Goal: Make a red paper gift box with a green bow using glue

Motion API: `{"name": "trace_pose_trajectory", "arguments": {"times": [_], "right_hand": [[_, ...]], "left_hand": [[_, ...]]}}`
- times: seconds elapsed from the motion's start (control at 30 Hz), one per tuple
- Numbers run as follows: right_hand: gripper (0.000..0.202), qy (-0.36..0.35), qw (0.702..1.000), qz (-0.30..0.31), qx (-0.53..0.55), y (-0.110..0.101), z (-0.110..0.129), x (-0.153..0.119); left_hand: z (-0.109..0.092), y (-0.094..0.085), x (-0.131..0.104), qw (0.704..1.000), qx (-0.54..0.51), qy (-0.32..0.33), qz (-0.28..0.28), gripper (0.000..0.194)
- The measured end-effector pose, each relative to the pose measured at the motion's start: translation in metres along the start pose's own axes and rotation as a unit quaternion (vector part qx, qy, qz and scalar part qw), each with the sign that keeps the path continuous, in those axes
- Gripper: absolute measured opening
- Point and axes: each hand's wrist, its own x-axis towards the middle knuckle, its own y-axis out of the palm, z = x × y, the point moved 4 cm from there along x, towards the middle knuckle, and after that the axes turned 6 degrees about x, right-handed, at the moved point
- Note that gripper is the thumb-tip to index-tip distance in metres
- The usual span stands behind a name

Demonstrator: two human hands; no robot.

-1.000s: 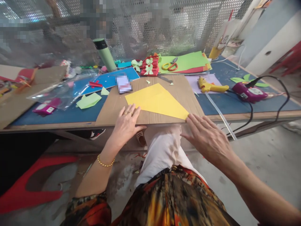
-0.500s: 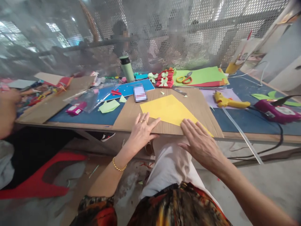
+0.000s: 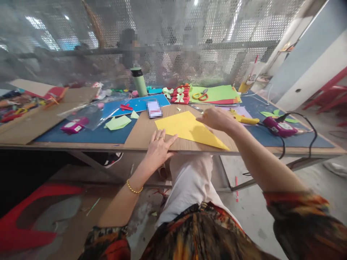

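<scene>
A folded yellow sheet of paper [image 3: 179, 124] lies on a wood-grain board [image 3: 141, 135] at the table's front edge. My left hand [image 3: 158, 148] rests with spread fingers at the sheet's near left edge, fingertips on or beside the paper. Over the sheet's right side is my right hand [image 3: 217, 118], its fingers curled and pointing left. What those fingers hold, if anything, is hidden. Just beyond them lies a narrow metal blade or tool [image 3: 195, 107], partly covered by the hand. A small pale green scrap [image 3: 178, 108] sits past the paper's far corner.
Behind the board are a phone [image 3: 154, 109], a green bottle [image 3: 139, 82], red bundles with pale bows [image 3: 181, 94], and scissors [image 3: 200, 96] on green sheets. A yellow glue gun [image 3: 245, 119] and purple device [image 3: 280, 126] with a cord lie right. Green paper pieces [image 3: 118, 123] lie left.
My right hand has lifted from the paper's near right edge and moved away from me, its fingers now curled. My left hand stays at the near left edge. The view has shifted right.
</scene>
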Motion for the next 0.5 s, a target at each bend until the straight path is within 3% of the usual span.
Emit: {"name": "trace_pose_trajectory", "arguments": {"times": [0.07, 0.1, 0.17, 0.27, 0.37, 0.5], "right_hand": [[0.041, 0.087, 0.986, 0.142, 0.007, 0.032, -0.001, 0.047], [0.041, 0.106, 0.981, 0.163, 0.012, 0.042, 0.000, 0.064], [0.048, 0.130, 0.974, 0.182, 0.021, 0.058, 0.003, 0.086], [0.060, 0.153, 0.969, 0.188, 0.042, 0.068, 0.005, 0.095], [0.068, 0.172, 0.964, 0.187, 0.073, 0.067, 0.004, 0.096], [0.056, 0.165, 0.959, 0.178, 0.144, 0.060, -0.001, 0.095]], "left_hand": [[0.000, 0.001, 0.000, 1.000, 0.000, 0.003, 0.007, 0.080], [0.001, 0.002, -0.001, 1.000, 0.000, 0.002, 0.013, 0.080], [0.001, 0.003, -0.001, 1.000, -0.004, 0.000, 0.026, 0.080], [0.001, 0.003, -0.001, 0.999, -0.016, -0.004, 0.029, 0.079], [0.000, 0.000, 0.000, 0.999, -0.026, -0.011, 0.029, 0.079], [-0.003, -0.003, -0.001, 0.999, -0.031, -0.018, 0.040, 0.078]]}}
